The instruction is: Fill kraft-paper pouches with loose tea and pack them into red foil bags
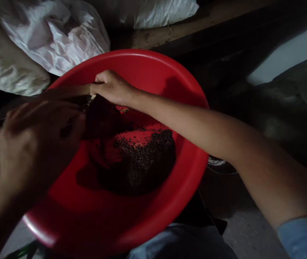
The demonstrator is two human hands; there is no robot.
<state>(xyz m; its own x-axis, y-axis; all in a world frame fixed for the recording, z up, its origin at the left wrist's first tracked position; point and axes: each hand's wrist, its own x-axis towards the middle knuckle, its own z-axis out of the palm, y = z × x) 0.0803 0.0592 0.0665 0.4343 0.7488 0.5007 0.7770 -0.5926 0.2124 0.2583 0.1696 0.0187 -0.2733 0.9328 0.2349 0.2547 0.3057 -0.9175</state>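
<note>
A wide red plastic basin stands in front of me. Small dark dried flakes lie heaped on its bottom, with a few scattered up its side. Over the far left part of the basin, my right hand has its fingers closed on the edge of a dark reddish object, whose kind is lost in shadow. My left hand is at the near left of that object, over the basin's left rim. Motion blurs it and its fingers are unclear, so I cannot tell whether it grips anything.
A white plastic bag sits against the basin's far left, with a pale woven sack beside it. Another white sack lies farther back on a wooden board. A shoe shows at the right of the basin.
</note>
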